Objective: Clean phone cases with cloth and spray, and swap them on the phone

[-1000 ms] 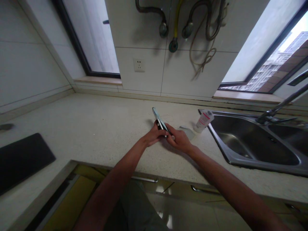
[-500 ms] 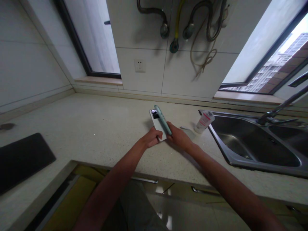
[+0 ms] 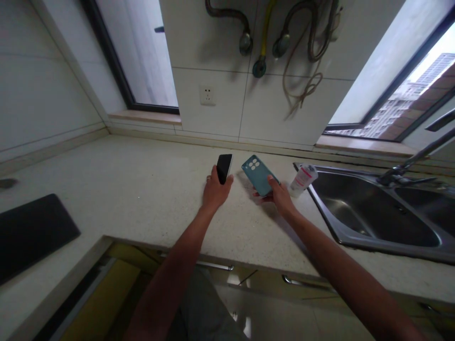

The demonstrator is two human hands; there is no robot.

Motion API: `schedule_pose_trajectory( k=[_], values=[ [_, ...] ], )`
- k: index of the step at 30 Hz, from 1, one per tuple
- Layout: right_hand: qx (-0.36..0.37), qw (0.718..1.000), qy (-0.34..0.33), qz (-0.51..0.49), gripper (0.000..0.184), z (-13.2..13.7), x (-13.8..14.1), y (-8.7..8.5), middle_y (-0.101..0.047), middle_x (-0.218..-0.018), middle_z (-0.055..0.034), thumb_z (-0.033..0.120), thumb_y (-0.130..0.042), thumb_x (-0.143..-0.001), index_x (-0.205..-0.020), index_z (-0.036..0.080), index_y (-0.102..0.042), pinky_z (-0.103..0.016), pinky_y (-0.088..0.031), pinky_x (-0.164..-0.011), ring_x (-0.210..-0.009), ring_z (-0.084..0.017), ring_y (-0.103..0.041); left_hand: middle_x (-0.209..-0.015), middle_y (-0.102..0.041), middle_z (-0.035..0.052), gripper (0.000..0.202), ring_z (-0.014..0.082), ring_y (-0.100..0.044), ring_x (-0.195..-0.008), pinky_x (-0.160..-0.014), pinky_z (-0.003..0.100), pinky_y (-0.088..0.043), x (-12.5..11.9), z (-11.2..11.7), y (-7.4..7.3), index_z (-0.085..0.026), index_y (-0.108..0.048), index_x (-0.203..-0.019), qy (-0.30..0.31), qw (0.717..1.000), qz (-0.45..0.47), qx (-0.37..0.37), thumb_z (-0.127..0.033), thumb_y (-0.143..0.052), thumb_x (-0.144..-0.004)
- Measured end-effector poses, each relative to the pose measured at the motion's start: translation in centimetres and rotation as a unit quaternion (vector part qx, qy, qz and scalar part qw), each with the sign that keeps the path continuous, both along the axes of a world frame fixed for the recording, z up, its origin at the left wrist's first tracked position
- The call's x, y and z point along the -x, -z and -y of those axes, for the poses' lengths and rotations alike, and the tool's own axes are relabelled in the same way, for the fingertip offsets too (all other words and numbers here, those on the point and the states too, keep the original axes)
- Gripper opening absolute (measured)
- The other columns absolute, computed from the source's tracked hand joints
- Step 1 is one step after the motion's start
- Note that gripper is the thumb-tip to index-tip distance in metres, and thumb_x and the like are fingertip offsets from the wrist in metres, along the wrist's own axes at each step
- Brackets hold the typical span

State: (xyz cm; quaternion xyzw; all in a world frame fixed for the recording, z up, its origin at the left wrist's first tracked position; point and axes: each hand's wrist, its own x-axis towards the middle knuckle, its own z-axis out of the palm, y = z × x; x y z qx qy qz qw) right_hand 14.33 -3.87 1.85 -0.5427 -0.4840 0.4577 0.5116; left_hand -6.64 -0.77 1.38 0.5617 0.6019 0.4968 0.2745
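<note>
My left hand [image 3: 215, 189] is closed around a smartphone [image 3: 224, 167], whose dark screen faces up. A ring shows on one finger of that hand. In my right hand [image 3: 280, 194] is a teal phone case [image 3: 258, 176], thumb on top and fingers underneath. Its camera cutouts are at the upper end, pointing away from me. Phone and case are apart, with a strip of countertop between them. Just beyond my right hand, a clear plastic cup [image 3: 304, 177] with pink markings stands tilted by the sink's edge.
A pale stone countertop [image 3: 159, 184] runs under both hands. To the right is a double steel sink [image 3: 373, 208] with a faucet [image 3: 401, 170]. A black flat panel [image 3: 35, 232] lies at the left. Pipes and a socket [image 3: 207, 95] are on the wall behind.
The phone and the case have come apart. My left hand has moved slightly left and turned the phone screen up. My right hand has moved right and tilted the case flat, back showing.
</note>
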Motion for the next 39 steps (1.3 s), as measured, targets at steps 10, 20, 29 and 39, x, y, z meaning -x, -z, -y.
schedule_pose_trajectory(
  k=[10, 20, 29, 39],
  values=[
    [0.078, 0.978, -0.045, 0.188, 0.031, 0.5, -1.1, -0.5, -0.059, -0.052, 0.0011, 0.051, -0.062, -0.084, -0.085, 0.021, -0.056, -0.023, -0.032, -0.034, -0.037, -0.013, -0.051, -0.121, -0.054, 0.0291, 0.074, 0.0444, -0.054, -0.113, -0.090, 0.051, -0.044, 1.4, 0.5, 1.0, -0.011, -0.047, -0.143, -0.048, 0.940, -0.336, 0.038, -0.045, -0.063, -0.081],
    [0.140, 0.869, -0.185, 0.437, 0.037, 0.7, -1.7, -1.1, -0.056, -0.049, -0.0007, 0.040, -0.054, -0.088, -0.058, 0.019, -0.056, -0.026, -0.037, -0.045, -0.038, -0.011, -0.048, -0.126, -0.058, 0.0237, 0.070, 0.0363, -0.055, -0.116, -0.090, 0.043, -0.049, 1.3, 0.9, 0.4, -0.011, -0.054, -0.134, -0.044, 0.882, -0.460, 0.096, -0.059, -0.058, -0.085],
    [0.127, 0.798, -0.244, 0.537, 0.038, 0.9, -1.5, -1.6, -0.056, -0.051, -0.0001, 0.036, -0.052, -0.089, -0.055, 0.019, -0.057, -0.026, -0.037, -0.057, -0.052, -0.013, -0.053, -0.134, -0.054, 0.0279, 0.078, 0.0377, -0.050, -0.121, -0.096, 0.044, -0.043, 0.5, 1.8, 0.9, 0.000, -0.042, -0.146, -0.052, 0.852, -0.513, 0.094, -0.056, -0.048, -0.093],
    [0.097, 0.784, -0.280, 0.546, 0.035, 1.1, -1.5, -1.5, -0.057, -0.056, -0.0011, 0.038, -0.052, -0.088, -0.060, 0.018, -0.060, -0.027, -0.034, -0.056, -0.055, -0.014, -0.052, -0.144, -0.046, 0.0295, 0.077, 0.0400, -0.043, -0.128, -0.101, 0.050, -0.039, 0.0, 1.8, 2.3, 0.005, -0.037, -0.148, -0.062, 0.850, -0.512, 0.106, -0.052, -0.039, -0.098]
  ],
)
